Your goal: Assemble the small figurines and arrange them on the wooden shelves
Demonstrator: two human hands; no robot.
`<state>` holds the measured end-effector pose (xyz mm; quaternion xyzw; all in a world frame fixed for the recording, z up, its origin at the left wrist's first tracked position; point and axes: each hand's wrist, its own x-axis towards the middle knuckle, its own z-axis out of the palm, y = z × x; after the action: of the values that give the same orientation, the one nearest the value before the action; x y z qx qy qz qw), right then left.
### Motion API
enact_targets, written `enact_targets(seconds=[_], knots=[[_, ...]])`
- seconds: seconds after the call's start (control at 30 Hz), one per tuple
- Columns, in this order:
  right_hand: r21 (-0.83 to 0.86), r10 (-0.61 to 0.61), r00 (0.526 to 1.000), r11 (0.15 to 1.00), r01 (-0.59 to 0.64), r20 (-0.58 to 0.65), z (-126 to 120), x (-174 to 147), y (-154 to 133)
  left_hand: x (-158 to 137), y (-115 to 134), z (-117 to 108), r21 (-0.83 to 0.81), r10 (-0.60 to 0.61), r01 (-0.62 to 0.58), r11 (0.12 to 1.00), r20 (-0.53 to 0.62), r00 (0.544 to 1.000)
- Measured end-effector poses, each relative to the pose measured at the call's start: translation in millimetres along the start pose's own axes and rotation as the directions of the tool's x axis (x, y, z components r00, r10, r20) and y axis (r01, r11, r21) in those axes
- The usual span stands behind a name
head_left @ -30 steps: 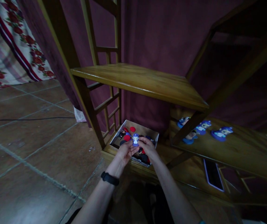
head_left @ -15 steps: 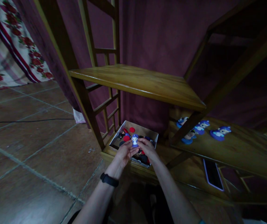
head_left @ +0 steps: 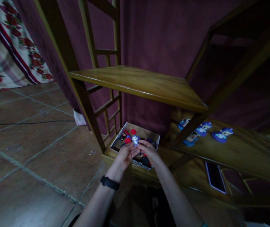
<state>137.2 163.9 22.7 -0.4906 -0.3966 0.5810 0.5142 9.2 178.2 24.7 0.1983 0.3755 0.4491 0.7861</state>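
A small blue-and-white figurine (head_left: pixel 135 139) is held upright between my two hands, over an open cardboard box (head_left: pixel 154 136). My left hand (head_left: pixel 127 154) supports it from below and the left, its fingers curled around the base. From the right, my right hand (head_left: pixel 148 149) grips it with thumb and fingertips. Inside the box lie red discs (head_left: pixel 133 131), a dark-and-red figurine (head_left: pixel 123 136) and other dark pieces, partly covered by my hands. The figurine's base is mostly hidden by my fingers.
Several blue-and-white figurines (head_left: pixel 222 134) stand on the wooden shelf (head_left: pixel 248 148) at right. A phone (head_left: pixel 215 176) lies on the lower board. An upper shelf (head_left: pixel 135 82) overhangs the box, and a slanted post (head_left: pixel 191 127) stands between box and figurines. Tiled floor (head_left: pixel 42 157) extends left.
The figurine has shifted slightly up and left and turned a little in my fingers. My hands stay over the box, almost in the same place.
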Motion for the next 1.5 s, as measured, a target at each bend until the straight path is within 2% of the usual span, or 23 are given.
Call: enact_targets(seconds=[0.63, 0.87, 1.03, 1.3, 1.5], knots=[[0.05, -0.067, 0.998, 0.997, 0.067, 0.007, -1.7, 2.1, 4.2, -2.7, -0.9, 3.0, 0.016, 0.022, -0.022, 1.0, -0.028, 0.999], [0.052, -0.027, 0.999, 0.998, 0.028, -0.03, -2.5, 3.3, 3.3, -2.4, 0.2, 1.0, 0.049, 0.048, -0.047, 0.998, -0.023, 0.999], [0.065, -0.035, 0.999, 0.997, 0.035, 0.003, -3.5, 3.4, 2.7, 1.6, -1.6, -1.5, 0.035, 0.058, -0.058, 0.998, 0.005, 0.998], [0.127, -0.055, 0.997, 0.991, 0.049, 0.047, -2.7, 3.6, 3.6, 4.7, -6.2, -6.0, 0.005, 0.123, -0.123, 0.992, -0.038, 0.992], [0.093, -0.088, 0.992, 0.992, 0.079, 0.086, -1.5, 2.9, 3.8, 6.4, -7.2, -8.0, 0.014, 0.138, -0.138, 0.99, -0.018, 0.99]])
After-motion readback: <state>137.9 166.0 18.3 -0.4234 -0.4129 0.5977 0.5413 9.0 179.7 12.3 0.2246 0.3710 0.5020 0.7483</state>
